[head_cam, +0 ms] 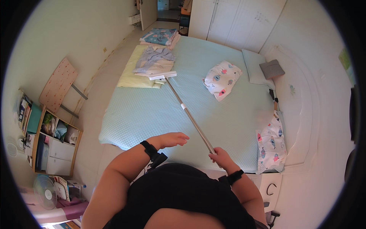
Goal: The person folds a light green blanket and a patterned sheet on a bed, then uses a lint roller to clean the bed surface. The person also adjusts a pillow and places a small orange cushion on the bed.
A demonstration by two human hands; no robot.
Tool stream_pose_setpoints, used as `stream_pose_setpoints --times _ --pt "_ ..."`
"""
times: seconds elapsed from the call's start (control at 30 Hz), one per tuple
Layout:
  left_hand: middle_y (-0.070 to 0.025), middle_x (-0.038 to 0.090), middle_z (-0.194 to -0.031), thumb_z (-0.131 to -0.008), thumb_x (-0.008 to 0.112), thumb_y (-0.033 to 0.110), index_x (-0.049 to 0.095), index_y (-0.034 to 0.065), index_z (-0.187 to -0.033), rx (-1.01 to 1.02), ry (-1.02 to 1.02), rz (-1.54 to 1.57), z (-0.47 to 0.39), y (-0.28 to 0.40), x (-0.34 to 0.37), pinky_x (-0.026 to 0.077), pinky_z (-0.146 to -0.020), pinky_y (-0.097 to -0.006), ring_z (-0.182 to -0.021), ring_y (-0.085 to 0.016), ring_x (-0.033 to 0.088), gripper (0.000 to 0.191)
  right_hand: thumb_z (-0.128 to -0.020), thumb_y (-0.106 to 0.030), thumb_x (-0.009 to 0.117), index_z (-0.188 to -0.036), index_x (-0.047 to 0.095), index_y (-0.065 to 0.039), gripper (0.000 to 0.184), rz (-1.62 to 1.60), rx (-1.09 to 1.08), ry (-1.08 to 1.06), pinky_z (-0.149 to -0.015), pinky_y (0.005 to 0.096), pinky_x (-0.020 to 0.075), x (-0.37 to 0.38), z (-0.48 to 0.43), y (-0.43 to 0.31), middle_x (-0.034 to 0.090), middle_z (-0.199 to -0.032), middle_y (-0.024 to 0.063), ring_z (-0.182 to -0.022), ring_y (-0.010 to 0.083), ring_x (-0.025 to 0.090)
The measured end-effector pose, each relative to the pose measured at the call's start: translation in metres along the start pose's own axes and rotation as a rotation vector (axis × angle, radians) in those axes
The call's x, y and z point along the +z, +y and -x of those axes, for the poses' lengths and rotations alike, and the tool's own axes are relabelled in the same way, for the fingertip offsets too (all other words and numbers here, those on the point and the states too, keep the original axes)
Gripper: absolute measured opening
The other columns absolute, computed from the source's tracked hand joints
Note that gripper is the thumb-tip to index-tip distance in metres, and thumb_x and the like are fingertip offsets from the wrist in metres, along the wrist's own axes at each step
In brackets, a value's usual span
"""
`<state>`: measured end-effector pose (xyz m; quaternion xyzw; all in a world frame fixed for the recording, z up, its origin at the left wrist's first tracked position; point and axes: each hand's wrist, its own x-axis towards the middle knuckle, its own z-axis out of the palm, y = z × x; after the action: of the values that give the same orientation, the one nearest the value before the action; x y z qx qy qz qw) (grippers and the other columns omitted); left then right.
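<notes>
My right hand (220,158) grips the lower end of a metal pole (197,126), part of a long-handled cleaning tool. A white collar (183,106) joins the pole partway up. Its wide white head (163,75) lies at the near edge of folded clothes (155,60) on a folded pale yellow quilt (125,71). My left hand (173,139) is held to the left of the pole, apart from it, fingers extended and holding nothing. Under both hands spreads a pale green quilted bed cover (137,114).
Fish-print pillows (223,78) (271,146), a green pillow (254,67) and a grey cushion (272,69) lie on the bed's right. Folded bedding (160,36) sits at the far corner. Left stand a low cabinet (59,156), a folded table (58,86) and a fan (45,192).
</notes>
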<state>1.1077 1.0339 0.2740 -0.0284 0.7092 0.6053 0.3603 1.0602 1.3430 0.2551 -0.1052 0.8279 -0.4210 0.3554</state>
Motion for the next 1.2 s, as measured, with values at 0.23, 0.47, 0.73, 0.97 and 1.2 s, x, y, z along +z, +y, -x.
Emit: stream_pose_setpoints --times 0.23,0.47,0.73,0.97,1.2 --pt "-0.0058 0.057 -0.12 -0.096 0.042 0.052 0.051 0.0094 -0.124 -0.045 0.053 0.452 -0.064 0.021 0.068 0.039 -0.098 -0.0376 -0.111 -0.019 0.054 0.052 -0.084 -0.02 0.054 -0.107 0.055 0.004 0.033 -0.026 -0.126 0.053 -0.06 0.0342 0.0494 0.019 -0.068 -0.03 0.064 -0.085 0.0135 -0.071 0.0211 0.063" --pt "-0.008 0.06 -0.109 -0.097 0.048 0.032 0.053 0.0052 -0.111 0.001 0.295 0.701 -0.101 0.02 0.048 0.045 -0.087 -0.0352 -0.098 -0.018 0.057 0.03 -0.087 -0.015 0.047 -0.114 0.053 0.002 0.033 -0.376 -0.367 -0.078 -0.074 0.0346 0.0478 0.026 -0.083 -0.041 0.061 -0.09 0.0144 -0.083 0.0228 0.06" --pt "-0.008 0.057 -0.072 -0.093 0.052 0.014 0.054 0.0 -0.082 -0.047 0.418 0.9 -0.146 -0.006 -0.042 0.05 -0.056 -0.0307 -0.061 -0.018 0.055 0.018 -0.087 -0.015 0.059 -0.118 0.056 -0.004 0.034 -0.042 -0.403 0.23 -0.088 0.0344 0.0451 -0.026 -0.066 -0.029 0.055 -0.117 0.0099 -0.104 0.0208 0.054" --pt "-0.0045 0.049 -0.06 -0.091 0.054 0.015 0.049 0.0036 -0.073 -0.023 0.465 0.931 -0.176 -0.004 -0.14 0.043 -0.044 -0.0283 -0.048 -0.015 0.047 0.021 -0.086 -0.009 0.06 -0.115 0.058 -0.007 0.029 -0.175 -0.336 0.407 -0.086 0.0306 0.046 -0.064 -0.031 -0.014 0.055 -0.12 0.0072 -0.109 0.0185 0.053" --pt "-0.0086 0.054 -0.073 -0.09 0.051 0.017 0.051 -0.0001 -0.092 -0.141 0.569 0.67 -0.196 -0.026 -0.218 0.047 -0.046 -0.0311 -0.055 -0.017 0.053 0.017 -0.085 -0.001 0.059 -0.115 0.058 -0.006 0.03 -0.192 -0.238 0.652 -0.085 0.026 0.0442 -0.059 0.005 -0.01 0.055 -0.121 0.0051 -0.111 0.0137 0.052"
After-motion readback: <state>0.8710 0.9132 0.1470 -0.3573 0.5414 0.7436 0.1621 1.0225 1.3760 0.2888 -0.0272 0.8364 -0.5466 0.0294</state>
